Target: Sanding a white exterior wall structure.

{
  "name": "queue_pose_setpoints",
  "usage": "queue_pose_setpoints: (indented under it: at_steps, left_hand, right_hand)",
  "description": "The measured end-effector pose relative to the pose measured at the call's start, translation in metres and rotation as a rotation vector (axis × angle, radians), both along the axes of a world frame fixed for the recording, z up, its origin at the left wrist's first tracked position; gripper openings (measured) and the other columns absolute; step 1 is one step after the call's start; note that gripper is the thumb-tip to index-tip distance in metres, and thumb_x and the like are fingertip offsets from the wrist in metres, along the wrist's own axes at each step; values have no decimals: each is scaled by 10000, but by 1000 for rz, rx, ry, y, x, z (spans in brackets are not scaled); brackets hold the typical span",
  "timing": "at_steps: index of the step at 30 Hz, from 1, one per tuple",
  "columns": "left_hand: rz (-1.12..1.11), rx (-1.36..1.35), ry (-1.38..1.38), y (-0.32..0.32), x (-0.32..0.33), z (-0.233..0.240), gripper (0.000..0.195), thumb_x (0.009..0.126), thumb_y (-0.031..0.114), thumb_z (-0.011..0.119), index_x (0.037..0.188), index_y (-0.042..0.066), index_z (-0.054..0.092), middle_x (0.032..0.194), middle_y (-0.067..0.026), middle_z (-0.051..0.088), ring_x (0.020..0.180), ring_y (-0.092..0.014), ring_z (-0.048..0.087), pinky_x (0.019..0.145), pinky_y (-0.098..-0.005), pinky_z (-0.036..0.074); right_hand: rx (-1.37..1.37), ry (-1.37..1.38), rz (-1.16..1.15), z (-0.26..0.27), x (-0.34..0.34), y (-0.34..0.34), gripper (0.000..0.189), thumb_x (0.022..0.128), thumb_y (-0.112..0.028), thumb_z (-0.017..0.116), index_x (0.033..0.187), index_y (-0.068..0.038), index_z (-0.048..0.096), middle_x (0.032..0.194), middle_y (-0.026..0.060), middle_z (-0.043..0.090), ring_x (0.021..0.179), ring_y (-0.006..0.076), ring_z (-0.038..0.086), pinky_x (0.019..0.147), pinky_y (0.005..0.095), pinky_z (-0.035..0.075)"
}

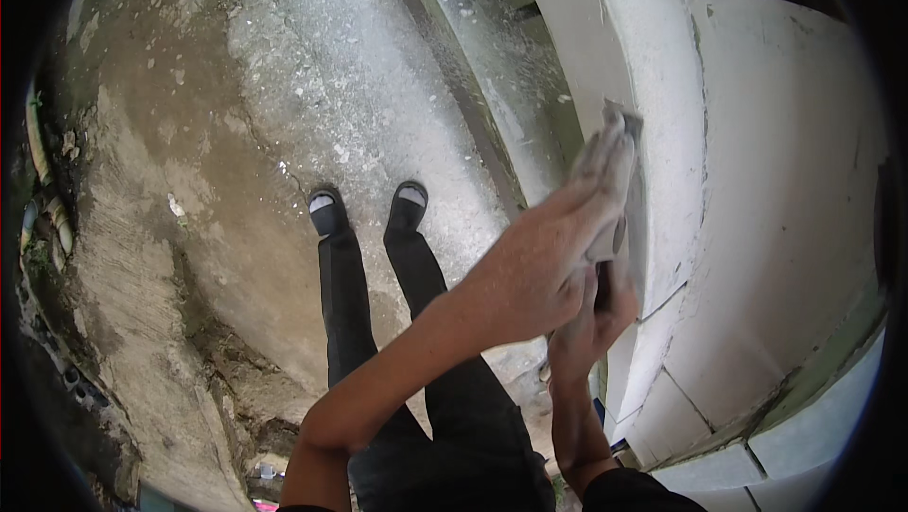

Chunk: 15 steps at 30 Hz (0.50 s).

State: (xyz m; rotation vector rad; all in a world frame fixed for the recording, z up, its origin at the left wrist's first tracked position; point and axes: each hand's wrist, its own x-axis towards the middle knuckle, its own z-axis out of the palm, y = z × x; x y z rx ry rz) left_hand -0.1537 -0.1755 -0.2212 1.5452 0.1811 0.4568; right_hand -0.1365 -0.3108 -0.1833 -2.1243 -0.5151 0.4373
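My left hand [539, 257], dusted with white powder, reaches across to the edge of a white-coated wall ledge [663, 157]. Its fingers hold a flat grey piece [633, 122] against the ledge's side face; it may be sandpaper, but blur and the fingers hide most of it. Just below, my right hand [592, 327] is beside the left palm at the same edge, with its fingers bent. Whether it grips the grey piece too is hidden by the left hand.
White panels [773, 122] with dark joints lie right of the ledge. A concrete floor [355, 86] with white dust and flakes spreads under my sandalled feet [408, 203]. A raised strip [461, 86] runs along the wall. Pipes [42, 150] and rough broken ground lie far left.
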Motion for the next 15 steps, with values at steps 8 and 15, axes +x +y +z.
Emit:
queue_pose_setpoints:
  at_steps: [8,15]
  left_hand:
    - [-67,-106,58,8,-4,-3,699,861,57,458,1515,-47,235,1562,-294,234,1403,-433,334,1162,-457,319]
    - [23,-76,11,5,-9,6,771,667,-118,490,1423,-114,339,1410,-357,396,1341,-489,383,1138,-492,342]
  right_hand:
    - [64,25,-68,0,-2,15,439,984,-52,479,1389,114,459,1233,198,626,1106,200,603,942,322,468]
    - [57,-70,13,-4,8,23,466,996,-78,515,1419,100,432,1099,181,682,700,69,580,577,209,444]
